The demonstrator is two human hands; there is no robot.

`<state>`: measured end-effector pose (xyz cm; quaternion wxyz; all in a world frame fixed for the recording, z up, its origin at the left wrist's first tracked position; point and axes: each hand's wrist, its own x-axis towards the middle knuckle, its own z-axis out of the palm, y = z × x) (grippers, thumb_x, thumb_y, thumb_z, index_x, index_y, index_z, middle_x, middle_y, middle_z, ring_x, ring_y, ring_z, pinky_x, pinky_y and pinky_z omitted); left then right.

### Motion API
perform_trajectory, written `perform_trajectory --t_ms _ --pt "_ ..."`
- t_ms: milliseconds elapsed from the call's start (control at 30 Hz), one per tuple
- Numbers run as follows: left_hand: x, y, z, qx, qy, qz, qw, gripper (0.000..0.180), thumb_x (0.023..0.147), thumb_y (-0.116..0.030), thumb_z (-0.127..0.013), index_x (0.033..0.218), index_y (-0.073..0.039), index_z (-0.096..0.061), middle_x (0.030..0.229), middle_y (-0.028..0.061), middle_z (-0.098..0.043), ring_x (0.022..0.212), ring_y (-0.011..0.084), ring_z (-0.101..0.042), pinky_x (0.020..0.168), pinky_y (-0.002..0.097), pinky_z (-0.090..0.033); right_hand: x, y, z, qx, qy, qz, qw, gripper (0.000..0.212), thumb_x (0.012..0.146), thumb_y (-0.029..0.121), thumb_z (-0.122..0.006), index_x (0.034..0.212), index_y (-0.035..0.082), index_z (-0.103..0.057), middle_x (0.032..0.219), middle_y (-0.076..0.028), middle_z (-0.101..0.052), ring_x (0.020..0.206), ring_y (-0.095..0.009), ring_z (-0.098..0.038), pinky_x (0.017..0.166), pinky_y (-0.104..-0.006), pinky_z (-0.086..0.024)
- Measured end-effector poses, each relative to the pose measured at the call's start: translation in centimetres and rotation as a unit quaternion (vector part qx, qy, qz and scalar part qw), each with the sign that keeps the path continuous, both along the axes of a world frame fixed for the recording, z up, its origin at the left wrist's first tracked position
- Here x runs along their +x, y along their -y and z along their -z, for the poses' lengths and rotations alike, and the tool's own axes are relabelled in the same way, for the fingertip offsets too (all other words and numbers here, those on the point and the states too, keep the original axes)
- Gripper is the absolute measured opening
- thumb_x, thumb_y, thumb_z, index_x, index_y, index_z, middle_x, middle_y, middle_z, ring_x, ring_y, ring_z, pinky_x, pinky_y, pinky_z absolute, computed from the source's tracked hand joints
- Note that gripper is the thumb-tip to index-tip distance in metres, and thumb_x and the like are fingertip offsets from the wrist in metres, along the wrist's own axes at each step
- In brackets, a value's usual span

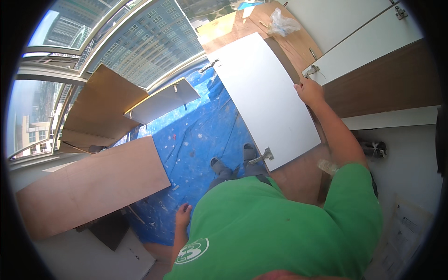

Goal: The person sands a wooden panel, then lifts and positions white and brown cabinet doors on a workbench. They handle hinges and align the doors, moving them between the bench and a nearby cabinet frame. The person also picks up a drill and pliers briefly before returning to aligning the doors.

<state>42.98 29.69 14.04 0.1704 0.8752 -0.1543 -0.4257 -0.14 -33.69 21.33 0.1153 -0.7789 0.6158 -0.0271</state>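
A white cabinet door panel (266,100) lies in front of me on a brown wooden surface, with one metal hinge (267,154) at its near corner and another hinge (215,63) at its far left corner. My right hand (310,92) is closed at the panel's right edge, just below a hinge (311,71) on the white cabinet front. What its fingers pinch, if anything, is hidden. Down at my left side hangs my left hand (183,215), its fingers loosely bent and apart, with nothing visible in them.
Blue plastic sheeting (186,149) covers the floor under my feet. A brown board (98,186) lies at left; a large brown panel (100,105) and a hinged white panel (165,102) stand by the windows. A clear plastic bag (283,22) sits on the far wood.
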Motion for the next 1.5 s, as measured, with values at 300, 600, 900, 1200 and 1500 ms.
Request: perform_trajectory --t_ms 300,600,900,1200,1500 --pt "-1.6 15.3 -1.8 -0.046 0.081 0.245 0.965 0.04 0.097 -0.038 -0.06 0.09 0.0 -0.07 0.085 0.0131 -0.071 0.078 0.0256 -0.069 0.074 0.0391 -0.051 -0.2 -24.2 9.4 0.395 0.277 0.121 0.868 0.036 0.088 0.037 -0.072 0.076 0.003 -0.067 0.071 -0.012 -0.066 0.065 -0.021 -0.061 0.061 -0.0376 -0.048" --pt "8.3 34.9 1.1 -0.124 0.007 0.327 0.937 0.038 0.095 -0.034 -0.067 0.083 0.001 -0.067 0.074 0.0084 -0.068 0.07 0.0143 -0.061 0.066 0.0327 -0.048 7.3 -34.2 16.0 0.459 0.306 0.408 0.727 0.042 0.083 0.041 -0.077 0.09 0.001 -0.068 0.081 -0.009 -0.068 0.074 -0.017 -0.063 0.063 -0.0311 -0.048" --pt "10.2 63.9 8.8 -0.226 0.004 0.303 0.926 0.063 0.095 -0.032 -0.065 0.142 0.005 -0.045 0.14 0.0213 -0.053 0.128 0.0296 -0.054 0.104 0.0372 -0.043 15.7 -31.5 16.9 0.308 0.515 0.677 0.426 0.045 0.087 0.039 -0.075 0.114 0.008 -0.056 0.103 -0.008 -0.059 0.1 -0.021 -0.056 0.09 -0.0407 -0.046" --pt "11.0 73.6 12.7 -0.089 -0.056 0.401 0.91 0.058 0.091 -0.041 -0.068 0.121 0.008 -0.061 0.107 0.0179 -0.068 0.102 0.0243 -0.066 0.086 0.0369 -0.05 15.9 -30.5 14.8 0.223 0.43 0.712 0.509 0.043 0.097 0.047 -0.056 0.097 0.004 -0.057 0.067 -0.005 -0.054 0.051 -0.021 -0.061 0.051 -0.0369 -0.05" --pt "10.7 75.1 10.4 -0.084 -0.027 0.499 0.862 0.052 0.097 -0.042 -0.059 0.106 0.009 -0.063 0.082 0.0151 -0.067 0.065 0.0212 -0.068 0.061 0.0349 -0.053 15.6 -29.3 14.5 0.253 0.373 0.714 0.536 0.037 0.098 0.038 -0.054 0.097 0.002 -0.056 0.067 -0.01 -0.061 0.06 -0.024 -0.066 0.056 -0.0395 -0.053"
